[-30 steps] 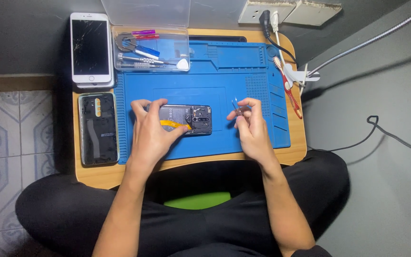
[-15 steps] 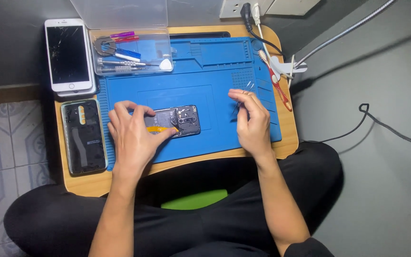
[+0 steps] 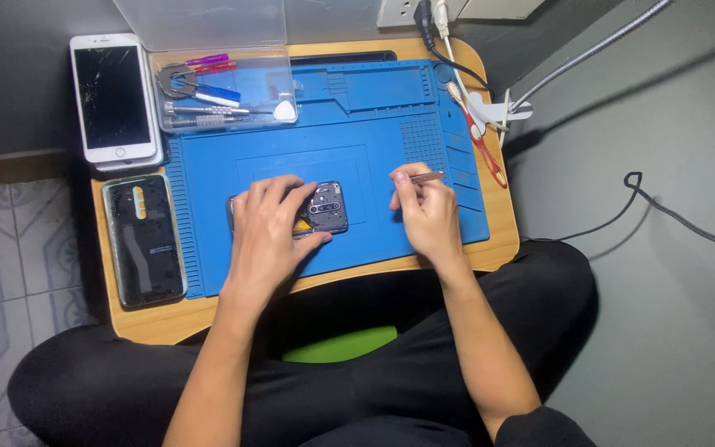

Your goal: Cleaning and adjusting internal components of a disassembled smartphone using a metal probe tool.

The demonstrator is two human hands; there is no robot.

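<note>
Opened phone [image 3: 324,209] lies on blue mat [image 3: 374,116], wooden table [image 3: 490,248].

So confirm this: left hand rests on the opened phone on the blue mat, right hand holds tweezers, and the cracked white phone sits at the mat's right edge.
Wrong in one respect: the head view shows the cracked white phone beyond the blue mat's left edge, not its right. The left hand does rest on the opened phone; the right hand holds tweezers.
</note>
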